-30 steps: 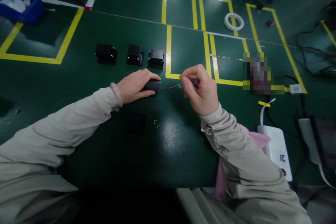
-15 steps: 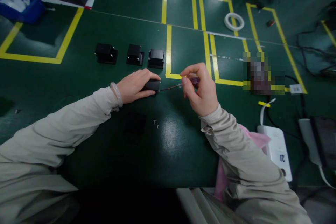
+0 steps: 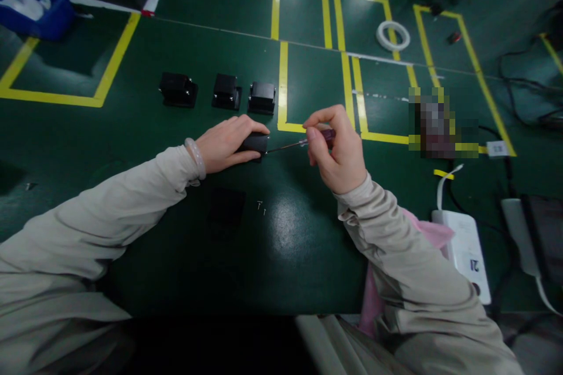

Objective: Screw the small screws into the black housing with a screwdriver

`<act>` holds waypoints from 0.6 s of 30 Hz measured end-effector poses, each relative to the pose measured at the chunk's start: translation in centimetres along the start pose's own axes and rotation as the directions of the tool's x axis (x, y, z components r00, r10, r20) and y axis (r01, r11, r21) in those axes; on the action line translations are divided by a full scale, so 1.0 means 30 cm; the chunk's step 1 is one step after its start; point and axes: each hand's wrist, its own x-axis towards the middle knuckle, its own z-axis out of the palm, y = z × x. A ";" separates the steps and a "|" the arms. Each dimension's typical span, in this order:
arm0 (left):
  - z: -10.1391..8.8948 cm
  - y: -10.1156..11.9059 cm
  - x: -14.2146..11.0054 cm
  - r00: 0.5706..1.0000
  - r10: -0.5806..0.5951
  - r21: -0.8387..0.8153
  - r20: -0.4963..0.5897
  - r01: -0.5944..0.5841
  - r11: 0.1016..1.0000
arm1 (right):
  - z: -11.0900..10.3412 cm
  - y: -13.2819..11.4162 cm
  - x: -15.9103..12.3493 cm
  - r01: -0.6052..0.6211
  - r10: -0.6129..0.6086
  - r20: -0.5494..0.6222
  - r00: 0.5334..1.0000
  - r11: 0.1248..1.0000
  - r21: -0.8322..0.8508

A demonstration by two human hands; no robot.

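Note:
My left hand is closed over a small black block lying on the green mat, thumb under it and fingers over its top. My right hand pinches the dark purple handle of a thin screwdriver. The metal shaft runs left and its tip meets the right end of the block. Two tiny screws lie on the mat just below, beside a flat black plate.
Three more black blocks stand in a row behind my left hand. Yellow tape lines mark boxes on the mat. A white tape roll lies far right, a blue bin far left, a white device and cables at right.
My right fingers have shifted slightly around the screwdriver handle, as if turning it. The left hand and the block have stayed put.

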 end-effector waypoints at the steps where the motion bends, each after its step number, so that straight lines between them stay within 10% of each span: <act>1: -0.001 0.000 0.000 1.000 0.003 -0.001 0.000 -0.003 1.000 | 0.001 0.003 0.000 0.009 -0.009 -0.003 1.000 1.000 0.000; 18: -0.008 0.002 0.002 1.000 -0.015 -0.018 0.016 0.015 1.000 | 0.003 0.006 0.004 0.016 -0.016 0.008 1.000 1.000 -0.003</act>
